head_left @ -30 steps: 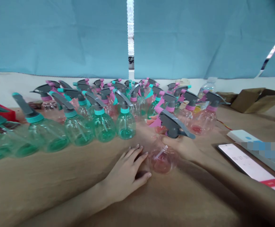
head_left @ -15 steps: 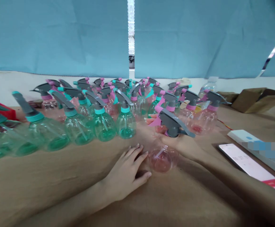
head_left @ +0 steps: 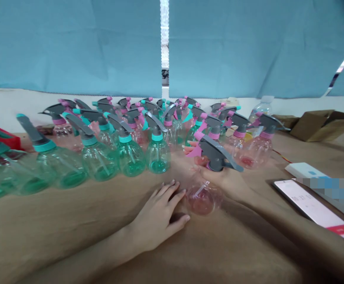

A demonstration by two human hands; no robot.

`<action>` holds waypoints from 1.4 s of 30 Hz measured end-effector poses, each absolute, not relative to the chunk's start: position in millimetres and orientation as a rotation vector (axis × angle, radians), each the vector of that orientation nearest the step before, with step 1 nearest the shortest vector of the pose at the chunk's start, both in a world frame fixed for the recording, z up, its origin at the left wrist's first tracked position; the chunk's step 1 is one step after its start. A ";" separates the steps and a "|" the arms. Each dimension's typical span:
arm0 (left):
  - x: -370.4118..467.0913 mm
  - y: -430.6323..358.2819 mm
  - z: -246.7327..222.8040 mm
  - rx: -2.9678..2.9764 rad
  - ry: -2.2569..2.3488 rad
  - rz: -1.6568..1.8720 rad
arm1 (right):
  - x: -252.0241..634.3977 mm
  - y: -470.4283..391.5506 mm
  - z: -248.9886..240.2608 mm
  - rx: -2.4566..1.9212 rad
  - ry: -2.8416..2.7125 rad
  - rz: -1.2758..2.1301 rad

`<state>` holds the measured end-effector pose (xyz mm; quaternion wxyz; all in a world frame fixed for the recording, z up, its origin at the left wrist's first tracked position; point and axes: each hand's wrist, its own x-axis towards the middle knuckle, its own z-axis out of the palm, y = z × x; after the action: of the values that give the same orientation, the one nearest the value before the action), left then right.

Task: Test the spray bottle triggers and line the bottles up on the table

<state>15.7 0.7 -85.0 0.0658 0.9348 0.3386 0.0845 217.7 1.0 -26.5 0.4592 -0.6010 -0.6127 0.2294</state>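
Note:
A clear pink spray bottle (head_left: 203,200) with a grey and pink trigger head stands on the table in front of me. My right hand (head_left: 216,176) reaches in from the right and is around its neck; the trigger head partly covers the fingers, whose tips show at the left of the neck. Flat on the table just left of the bottle lies my left hand (head_left: 157,215), fingers spread, holding nothing. Beyond it stand several green spray bottles, the nearest a green spray bottle (head_left: 158,157) with a turquoise collar.
Many more pink and green spray bottles crowd the table's back and left. At right lie a lit phone (head_left: 310,205) and a white box (head_left: 304,170). Farther back are an open cardboard box (head_left: 313,124) and a clear bottle (head_left: 262,107). A blue curtain (head_left: 101,47) hangs behind.
Almost nothing differs. The fingers of my right hand at the pink bottle's neck have shifted very slightly; my left hand and the bottles stay put.

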 end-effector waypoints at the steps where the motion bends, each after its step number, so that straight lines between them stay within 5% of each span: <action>1: 15.7 0.6 -85.0 2.822 1.023 0.253 | 218.1 1.4 -27.0 -1.481 -1.504 0.576; 42: 17.1 2.4 -85.2 2.839 1.033 0.239 | 218.3 -2.4 -16.7 -1.230 -1.553 0.689</action>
<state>17.1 2.4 -85.2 0.0555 0.9354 0.3402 0.0786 218.3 -2.4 -16.7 0.4986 -0.5085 -0.6417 0.2848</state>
